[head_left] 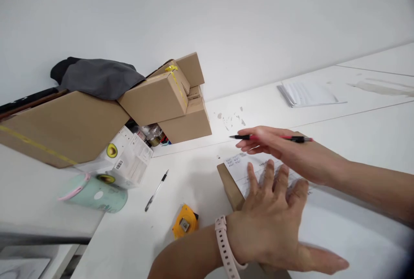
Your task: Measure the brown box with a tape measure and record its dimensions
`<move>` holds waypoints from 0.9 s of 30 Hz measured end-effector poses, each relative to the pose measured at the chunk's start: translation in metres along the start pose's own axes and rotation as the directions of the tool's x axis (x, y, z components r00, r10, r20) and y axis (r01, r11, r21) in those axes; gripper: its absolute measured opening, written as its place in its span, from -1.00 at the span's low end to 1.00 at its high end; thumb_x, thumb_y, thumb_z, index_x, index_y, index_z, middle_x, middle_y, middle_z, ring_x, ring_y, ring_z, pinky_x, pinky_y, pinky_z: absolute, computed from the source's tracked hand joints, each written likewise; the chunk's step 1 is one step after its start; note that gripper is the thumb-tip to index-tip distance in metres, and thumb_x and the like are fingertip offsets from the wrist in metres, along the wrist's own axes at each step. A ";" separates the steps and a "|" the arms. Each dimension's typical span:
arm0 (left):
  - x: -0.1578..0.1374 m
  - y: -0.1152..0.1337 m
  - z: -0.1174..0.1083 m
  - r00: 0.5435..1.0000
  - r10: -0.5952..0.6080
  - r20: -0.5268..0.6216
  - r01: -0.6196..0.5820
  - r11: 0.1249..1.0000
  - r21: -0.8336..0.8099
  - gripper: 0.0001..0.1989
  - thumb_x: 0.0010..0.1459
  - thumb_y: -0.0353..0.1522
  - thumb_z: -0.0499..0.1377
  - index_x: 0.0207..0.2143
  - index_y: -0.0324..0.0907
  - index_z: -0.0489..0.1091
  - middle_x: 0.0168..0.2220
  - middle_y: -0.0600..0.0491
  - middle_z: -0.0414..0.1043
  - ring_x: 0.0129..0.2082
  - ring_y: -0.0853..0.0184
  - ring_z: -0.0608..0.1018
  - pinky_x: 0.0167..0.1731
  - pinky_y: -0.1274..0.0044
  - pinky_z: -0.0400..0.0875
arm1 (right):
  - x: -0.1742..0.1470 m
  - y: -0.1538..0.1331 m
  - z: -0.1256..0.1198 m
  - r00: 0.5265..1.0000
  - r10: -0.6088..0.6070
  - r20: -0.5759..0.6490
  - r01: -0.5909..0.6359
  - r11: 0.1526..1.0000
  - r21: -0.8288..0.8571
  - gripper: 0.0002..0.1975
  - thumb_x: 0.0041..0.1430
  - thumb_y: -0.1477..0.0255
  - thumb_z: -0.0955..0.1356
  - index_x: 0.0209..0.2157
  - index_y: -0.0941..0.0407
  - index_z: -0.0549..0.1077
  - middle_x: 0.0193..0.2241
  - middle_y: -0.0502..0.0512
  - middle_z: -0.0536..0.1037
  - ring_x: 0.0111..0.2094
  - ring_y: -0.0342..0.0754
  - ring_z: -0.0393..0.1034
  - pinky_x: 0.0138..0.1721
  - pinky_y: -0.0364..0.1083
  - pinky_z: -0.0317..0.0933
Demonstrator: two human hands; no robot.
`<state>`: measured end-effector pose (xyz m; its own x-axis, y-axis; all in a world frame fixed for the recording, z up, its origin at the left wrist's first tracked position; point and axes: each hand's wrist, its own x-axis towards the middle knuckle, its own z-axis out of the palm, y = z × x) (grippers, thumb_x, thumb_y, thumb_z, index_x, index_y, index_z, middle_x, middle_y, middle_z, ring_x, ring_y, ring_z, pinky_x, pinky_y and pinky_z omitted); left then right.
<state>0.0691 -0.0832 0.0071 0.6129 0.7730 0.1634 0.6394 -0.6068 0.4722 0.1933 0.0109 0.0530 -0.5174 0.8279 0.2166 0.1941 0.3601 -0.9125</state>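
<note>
The printed sheet point(330, 218) lies on a brown board point(230, 186), which shows past the sheet's left edge and rests on the white bench point(129, 244). Small handwriting stands near the sheet's upper left corner; the wording is not reliably legible. The left hand point(268, 223), wearing a pink strap point(223, 240), presses down on the sheet, fingers spread apart. The right hand point(291, 158) is just beyond it, fingers closed on a red-and-black pen point(252, 137) whose tip points left, away from the sheet. Hazards, in this inspector's judgement: sideways drag by the left palm could skew or crease the sheet against the board; a turn of the right wrist could bring the tip down and leave a stray mark; a loose hold could let the pen slip. The left forearm is near a yellow tape measure point(185, 221), which a careless sweep could knock. Further left lie a clear pen point(157, 190) and a mint pouch point(97, 195), with cardboard boxes point(155, 98) behind; a paper stack point(307, 94) lies towards the wall.
</note>
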 end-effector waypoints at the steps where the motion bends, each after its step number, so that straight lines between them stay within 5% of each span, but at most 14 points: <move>1: 0.002 0.002 -0.001 1.000 -0.020 -0.013 0.020 1.000 -0.020 0.13 0.02 0.08 0.31 0.42 -0.30 -0.12 0.45 -0.41 -0.15 0.44 -0.29 -0.11 0.26 -0.29 -0.29 | 0.005 0.000 0.010 0.998 0.068 -0.005 -0.067 0.994 0.088 -0.49 0.27 -0.08 0.25 -0.23 0.06 0.54 -0.34 0.15 0.59 -0.27 0.03 0.48 -0.20 0.02 0.38; 4: 0.001 0.003 -0.005 0.994 -0.073 -0.078 0.067 0.995 -0.069 -0.18 0.12 -0.10 0.30 0.30 -0.33 0.14 0.34 -0.33 0.20 0.39 -0.13 0.17 0.36 -0.09 -0.13 | 0.014 0.011 0.030 0.951 0.301 -0.063 -0.265 0.905 0.333 -0.51 0.08 -0.08 0.42 -0.51 0.08 0.38 -0.63 -0.07 0.28 -0.54 -0.16 0.18 -0.48 -0.11 0.16; 7: -0.010 -0.003 -0.003 0.984 -0.086 -0.156 0.088 0.996 0.009 -0.50 0.28 -0.20 0.14 0.10 -0.43 0.38 0.18 -0.35 0.42 0.31 -0.05 0.33 0.39 0.14 0.05 | 0.016 0.029 0.029 0.945 0.315 -0.085 -0.265 0.893 0.363 -0.53 0.10 -0.05 0.42 -0.48 0.08 0.36 -0.66 -0.13 0.19 -0.56 -0.19 0.06 -0.51 -0.13 0.02; 11: -0.025 -0.010 0.004 0.972 -0.117 -0.205 0.152 0.975 0.164 -0.31 0.30 -0.11 0.09 0.22 -0.55 0.27 0.29 -0.47 0.25 0.35 -0.19 0.23 0.34 0.08 0.14 | 0.015 0.043 0.016 0.985 0.159 0.061 -0.170 0.937 0.304 -0.61 0.06 0.09 0.50 -0.28 0.10 0.47 -0.45 -0.01 0.44 -0.37 -0.11 0.28 -0.38 -0.11 0.15; 17: -0.026 -0.009 0.006 0.968 -0.180 -0.177 0.215 0.956 0.199 -0.20 0.26 0.02 0.07 0.28 -0.46 0.26 0.34 -0.41 0.16 0.39 -0.25 0.13 0.30 0.00 0.21 | 0.019 0.041 0.012 0.986 0.154 0.056 -0.162 0.970 0.181 -0.66 0.18 0.11 0.42 -0.39 0.08 0.36 -0.59 -0.14 0.22 -0.57 -0.21 0.03 -0.54 -0.14 -0.03; 22: -0.024 -0.010 0.016 0.946 -0.176 -0.271 0.245 0.938 0.244 -0.23 0.21 0.04 0.09 0.24 -0.38 0.33 0.32 -0.35 0.24 0.35 -0.26 0.22 0.26 0.00 0.31 | 0.018 0.042 0.016 0.989 0.128 0.078 -0.143 0.962 0.234 -0.66 0.19 0.11 0.42 -0.24 0.09 0.40 -0.48 -0.02 0.42 -0.42 -0.11 0.29 -0.43 -0.10 0.19; 27: -0.022 -0.012 0.022 0.941 -0.150 -0.302 0.238 0.930 0.280 -0.24 0.16 0.03 0.15 0.20 -0.40 0.38 0.29 -0.39 0.28 0.32 -0.29 0.26 0.23 0.02 0.35 | 0.013 0.041 0.016 0.985 0.168 0.022 -0.170 0.975 0.142 -0.73 0.19 0.25 0.40 -0.43 0.05 0.27 -0.62 -0.15 0.23 -0.59 -0.20 0.08 -0.57 -0.15 0.01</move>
<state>0.0578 -0.0974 -0.0209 0.3411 0.8746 0.3446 0.8702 -0.4324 0.2360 0.1809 0.0290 0.0129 -0.4953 0.8672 0.0523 0.1590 0.1497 -0.9759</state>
